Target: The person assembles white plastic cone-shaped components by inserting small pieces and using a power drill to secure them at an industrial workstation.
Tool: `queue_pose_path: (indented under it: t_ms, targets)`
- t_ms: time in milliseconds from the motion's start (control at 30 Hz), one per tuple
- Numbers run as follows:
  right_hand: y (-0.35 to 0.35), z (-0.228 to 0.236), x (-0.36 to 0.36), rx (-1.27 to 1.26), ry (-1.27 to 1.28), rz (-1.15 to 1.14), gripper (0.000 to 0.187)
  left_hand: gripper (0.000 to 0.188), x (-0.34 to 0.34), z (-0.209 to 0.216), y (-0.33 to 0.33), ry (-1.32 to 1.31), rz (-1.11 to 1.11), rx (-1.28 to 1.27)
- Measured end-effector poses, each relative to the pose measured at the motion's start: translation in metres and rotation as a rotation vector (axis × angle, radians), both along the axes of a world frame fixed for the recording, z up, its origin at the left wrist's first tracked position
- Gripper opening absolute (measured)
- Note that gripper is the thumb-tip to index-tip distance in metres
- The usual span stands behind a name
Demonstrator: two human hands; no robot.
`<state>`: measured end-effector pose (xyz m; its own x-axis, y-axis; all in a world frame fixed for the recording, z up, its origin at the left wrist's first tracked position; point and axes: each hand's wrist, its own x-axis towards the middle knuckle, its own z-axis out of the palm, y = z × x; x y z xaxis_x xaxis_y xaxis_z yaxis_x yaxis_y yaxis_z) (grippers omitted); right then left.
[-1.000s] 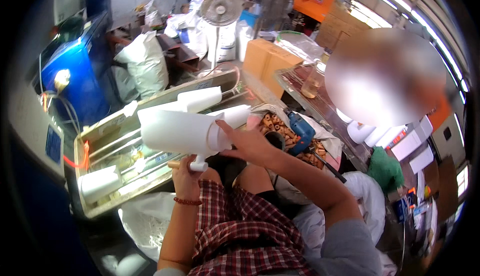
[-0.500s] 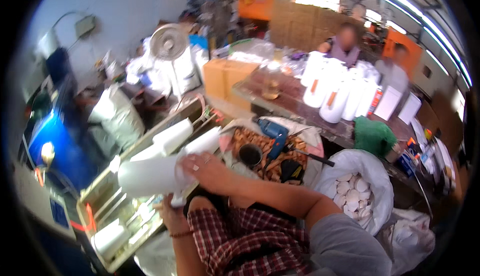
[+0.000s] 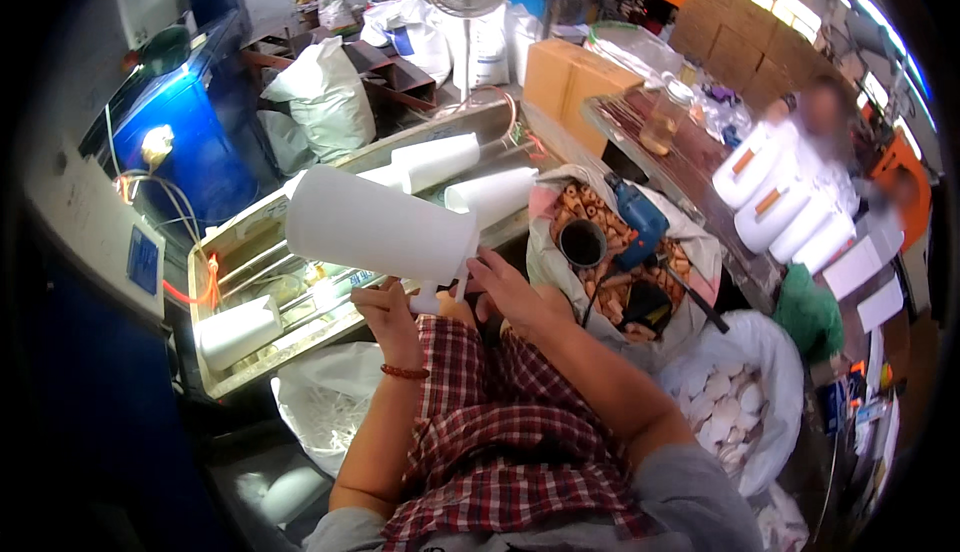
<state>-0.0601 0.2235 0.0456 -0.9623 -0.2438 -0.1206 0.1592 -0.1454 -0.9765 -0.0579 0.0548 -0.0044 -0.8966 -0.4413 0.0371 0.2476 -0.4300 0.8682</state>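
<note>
A large white plastic bottle (image 3: 375, 222) lies almost level in front of me, over the near side of a long wooden trough. My right hand (image 3: 512, 295) is at its right end, with the fingertips closed on the bottle's lower edge. Beneath the bottle, my left hand (image 3: 393, 320) has its fingers bent beside a short white tube-like piece (image 3: 427, 299). What the left fingers grip is too small to make out. A red beaded bracelet (image 3: 403, 372) circles my left wrist.
More white bottles (image 3: 437, 159) lie in the wooden trough (image 3: 245, 377), among metal rods. Right of my knees, a sack (image 3: 545, 207) holds brown pieces, a dark cup (image 3: 582, 243) and a blue power drill (image 3: 640, 220). A white bag (image 3: 785, 372) holds pale discs. People are beyond the bench.
My view has swung left, so the surroundings appear farther right. My right hand has slid from across the bottle's end down to its lower edge. The left hand stays underneath.
</note>
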Motion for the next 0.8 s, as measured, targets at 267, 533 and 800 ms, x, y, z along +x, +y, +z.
queue_pose_path:
  t_ms: [267, 533, 800]
  targets:
    - [0.059, 0.008, 0.055, 0.046, -0.154, 0.287, 0.050, 0.029, -0.018, 0.006, -0.079, 0.015, -0.400, -0.227]
    - [0.274, -0.039, 0.108, 0.458, -0.010, -0.565, 0.033, 0.032, -0.010, 0.011, -0.071, -0.333, -1.404, -0.890]
    - [0.338, -0.050, 0.071, 0.978, 0.010, -0.577, 0.030, 0.040, -0.037, -0.007, -0.005, 0.156, -1.285, -1.658]
